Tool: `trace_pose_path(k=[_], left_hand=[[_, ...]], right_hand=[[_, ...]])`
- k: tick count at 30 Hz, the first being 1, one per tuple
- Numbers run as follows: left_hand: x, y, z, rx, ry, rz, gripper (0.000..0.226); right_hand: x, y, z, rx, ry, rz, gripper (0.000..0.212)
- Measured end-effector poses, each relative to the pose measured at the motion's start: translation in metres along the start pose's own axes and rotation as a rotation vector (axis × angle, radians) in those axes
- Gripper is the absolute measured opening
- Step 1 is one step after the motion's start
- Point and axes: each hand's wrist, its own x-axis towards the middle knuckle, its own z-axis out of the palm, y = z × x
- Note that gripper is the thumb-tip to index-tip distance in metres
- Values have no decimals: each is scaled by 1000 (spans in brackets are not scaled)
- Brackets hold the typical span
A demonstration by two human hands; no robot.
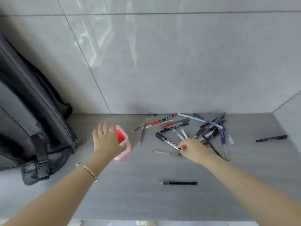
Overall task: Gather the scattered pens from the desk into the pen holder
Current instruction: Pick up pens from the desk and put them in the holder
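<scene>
A pink and white pen holder point(124, 145) stands on the grey desk left of centre, its red inside showing. My left hand point(106, 138) hovers over its left side with the fingers spread, holding nothing. My right hand point(193, 150) pinches the end of a black whiteboard marker point(167, 141), which lies slanted on the desk. Several pens and markers point(195, 128) lie scattered against the back wall. A black pencil point(178, 183) lies alone nearer to me. Another black marker point(271, 138) lies far right. A thin pen point(166, 153) rests just left of my right hand.
A dark grey backpack point(32, 128) leans against the wall at the left, close to the holder. Grey tiled walls point(162, 62) close off the back and the right side. The desk's front edge point(146, 220) runs along the bottom.
</scene>
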Motion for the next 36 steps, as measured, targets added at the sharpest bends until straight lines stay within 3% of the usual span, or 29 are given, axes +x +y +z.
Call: trace_pose_path(k=[2, 7, 15, 17, 22, 24, 26, 29, 32, 36], left_hand=[[7, -15, 2, -68, -63, -67, 106], [5, -36, 9, -417, -148, -72, 89], [-22, -44, 7, -618, -56, 5, 93], [-31, -41, 6, -638, -46, 44, 95], [-46, -21, 16, -703, -15, 155, 104], [-50, -7, 22, -697, 38, 222, 101], [-54, 13, 26, -687, 66, 273, 96], [-61, 49, 34, -692, 64, 343, 92], [-67, 84, 33, -781, -27, 323, 87], [-73, 111, 30, -882, -106, 211, 107]], right_hand=[[16, -9, 14, -119, 12, -7, 32], [41, -28, 43, -372, -13, 0, 61], [51, -42, 53, -393, -102, 119, 24], [46, -41, 54, -257, -91, 123, 19], [10, -51, 7, 426, 82, 163, 6], [-13, -61, -26, 585, 43, 130, 3], [-33, -72, -55, 600, -100, 99, 7], [-48, -80, -67, 332, -272, 49, 15], [-48, -71, -57, 197, -188, 44, 20], [-54, -47, -63, 369, -59, 64, 33]])
